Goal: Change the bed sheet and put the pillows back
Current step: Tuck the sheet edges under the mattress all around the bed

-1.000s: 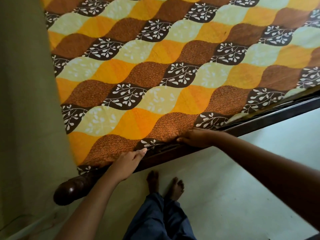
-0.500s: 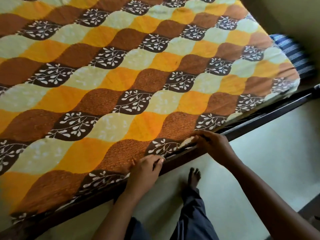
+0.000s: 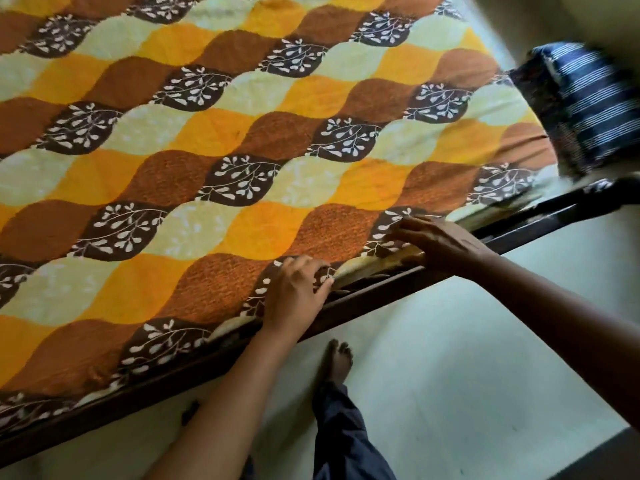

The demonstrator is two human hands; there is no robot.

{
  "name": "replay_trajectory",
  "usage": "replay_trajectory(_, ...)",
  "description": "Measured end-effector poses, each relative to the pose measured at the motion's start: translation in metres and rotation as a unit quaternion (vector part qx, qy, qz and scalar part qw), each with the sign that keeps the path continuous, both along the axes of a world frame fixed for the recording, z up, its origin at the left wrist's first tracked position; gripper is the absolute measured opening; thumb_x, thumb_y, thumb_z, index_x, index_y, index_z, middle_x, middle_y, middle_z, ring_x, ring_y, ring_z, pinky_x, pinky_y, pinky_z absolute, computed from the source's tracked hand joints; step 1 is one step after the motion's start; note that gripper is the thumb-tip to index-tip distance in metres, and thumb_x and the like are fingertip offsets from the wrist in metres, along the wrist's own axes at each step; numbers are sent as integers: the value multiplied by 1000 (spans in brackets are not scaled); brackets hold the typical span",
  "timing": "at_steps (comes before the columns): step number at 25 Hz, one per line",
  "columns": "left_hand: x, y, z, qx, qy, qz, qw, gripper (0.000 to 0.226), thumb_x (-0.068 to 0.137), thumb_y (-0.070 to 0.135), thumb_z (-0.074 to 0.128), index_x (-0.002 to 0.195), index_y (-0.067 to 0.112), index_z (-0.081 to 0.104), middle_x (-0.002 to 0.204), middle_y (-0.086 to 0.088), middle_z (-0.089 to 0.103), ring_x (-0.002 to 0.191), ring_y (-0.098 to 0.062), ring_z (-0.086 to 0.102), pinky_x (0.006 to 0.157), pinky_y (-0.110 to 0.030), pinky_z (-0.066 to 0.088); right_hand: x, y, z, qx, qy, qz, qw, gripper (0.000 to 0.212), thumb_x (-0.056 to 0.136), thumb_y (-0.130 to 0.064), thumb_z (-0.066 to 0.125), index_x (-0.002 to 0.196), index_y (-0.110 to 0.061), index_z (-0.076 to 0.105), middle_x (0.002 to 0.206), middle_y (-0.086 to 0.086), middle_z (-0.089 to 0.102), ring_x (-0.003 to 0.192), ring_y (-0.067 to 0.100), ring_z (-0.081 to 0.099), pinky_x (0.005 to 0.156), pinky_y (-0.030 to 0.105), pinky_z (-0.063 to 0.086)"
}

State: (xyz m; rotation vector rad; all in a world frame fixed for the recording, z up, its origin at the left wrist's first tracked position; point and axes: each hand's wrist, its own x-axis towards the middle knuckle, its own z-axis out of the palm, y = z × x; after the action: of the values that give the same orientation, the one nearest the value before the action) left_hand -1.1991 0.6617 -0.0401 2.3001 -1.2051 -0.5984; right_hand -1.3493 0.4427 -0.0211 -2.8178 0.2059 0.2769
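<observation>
Orange-and-brown leafy cloth bed sheet (image 3: 242, 168): left hand (image 3: 294, 292) grips its edge, right hand (image 3: 438, 240) maybe presses flat, to tuck it in.

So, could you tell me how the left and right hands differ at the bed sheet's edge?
The left hand curls its fingers over the bed sheet edge; the right hand lies flatter, fingers stretched along it. The left hand sits nearer the camera, the right hand nearer the striped pillow. Both work the same edge by the dark bed frame.
</observation>
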Motion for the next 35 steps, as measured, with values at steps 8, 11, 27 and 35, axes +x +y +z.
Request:
replay_trajectory(8,-8,-30,-11,-28,-141,-128,981,23,60,-4,81,80,5,73,76,-5,66,69,-23,61,51,-28,50,-8,-45,-2,44,-54,38,997,22,72,-2,61,90,-10,72,72,9,69,54,22,64,47,18,34)
replay_trajectory(11,-22,-19,-12,-18,-85,-139,986,25,63,-5,79,86,6,75,78,-5,67,72,-22,61,54,-29,52,-16,-47,-6,92,18,48,994,18,80,-4,67,96,-12,72,79,7,72,62,20,66,51,18,35)
replay_trajectory(27,-41,-16,-18,170,163,35,971,41,95,47,38,120,25,61,117,3,64,110,-15,57,88,-28,46,-37,-18,-32,138,59,-263,953,22,93,-34,54,103,-22,70,90,-1,70,81,17,65,61,30,46)
replay_trajectory(35,-34,-30,13,84,142,-91,982,34,97,33,42,128,25,52,126,9,51,116,-7,46,95,-19,37,-71,14,29,215,-144,-520,814,24,89,-11,60,99,-31,68,92,-9,70,82,3,61,66,6,45)
